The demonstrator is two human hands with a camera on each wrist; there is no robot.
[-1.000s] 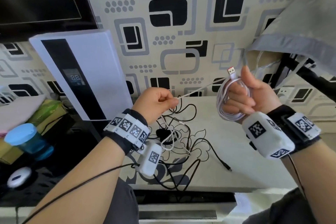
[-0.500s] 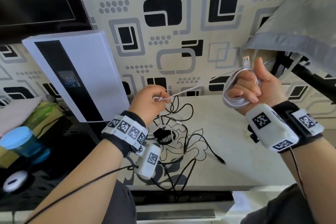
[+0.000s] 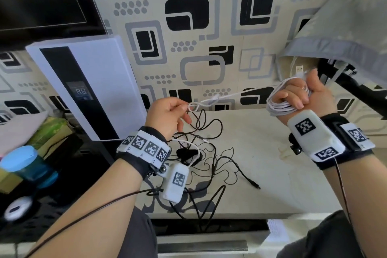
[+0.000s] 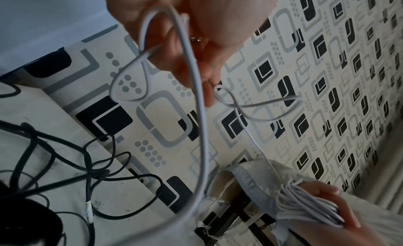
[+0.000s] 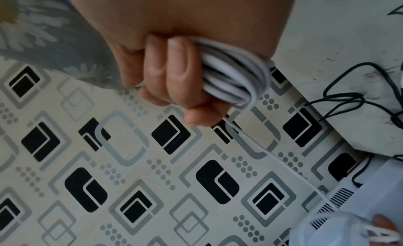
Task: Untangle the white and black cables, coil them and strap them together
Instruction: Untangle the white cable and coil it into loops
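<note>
Right hand point(image 3: 301, 94) grips coiled white cable point(image 3: 278, 107), upper right of frame. Left hand point(image 3: 167, 117) pinches its looped free end at centre. Black cable point(image 3: 211, 132) lies tangled on surface point(image 3: 282, 184) below; no writing legible.

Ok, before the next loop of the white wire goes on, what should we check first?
1. Right hand grips the white coil firmly: ok.
2. Left hand pinches the loose white strand: ok.
3. Strand free of twists: not ok, small loops sit near the left fingers.
4. Black cable coiled: not ok, tangled on the table.
5. Strap ready: cannot tell.
</note>
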